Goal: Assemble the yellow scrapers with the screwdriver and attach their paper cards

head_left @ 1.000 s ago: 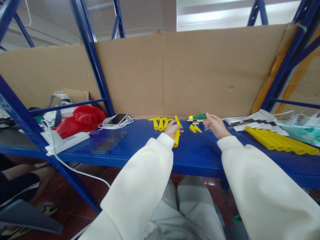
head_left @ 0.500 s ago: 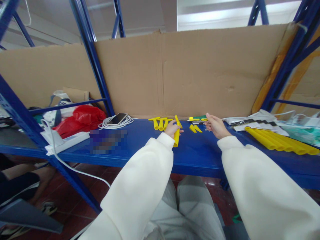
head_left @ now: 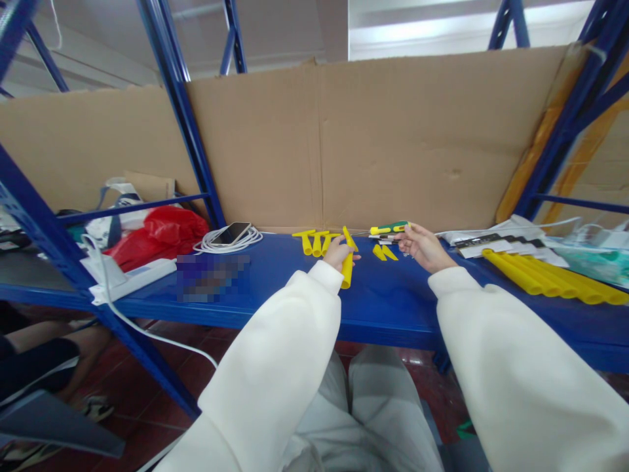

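In the head view, the left hand (head_left: 337,254) is mostly closed around the upper part of a yellow tube (head_left: 346,276), probably to steady it against the blue shelf (head_left: 388,305). A slanted yellow piece (head_left: 350,238) stands out at the tube's far end; whether the two are joined I cannot tell. The right hand (head_left: 423,248), to the right of the tube, has its thumb and fingertips drawn together on the end of a green-and-yellow tool (head_left: 390,228). That end grip leaves most of the tool's length uncovered; whether it rests on anything is unclear.

Small yellow pieces (head_left: 379,252) lie just right of the tube, and T-shaped yellow parts (head_left: 317,247) sit near it on the left, likely grouped for easy reach. Long yellow tubes (head_left: 545,275) lie side by side well to its right, perhaps to keep them orderly. A phone (head_left: 232,233) rests on a coiled white cable (head_left: 209,244), well left of it.
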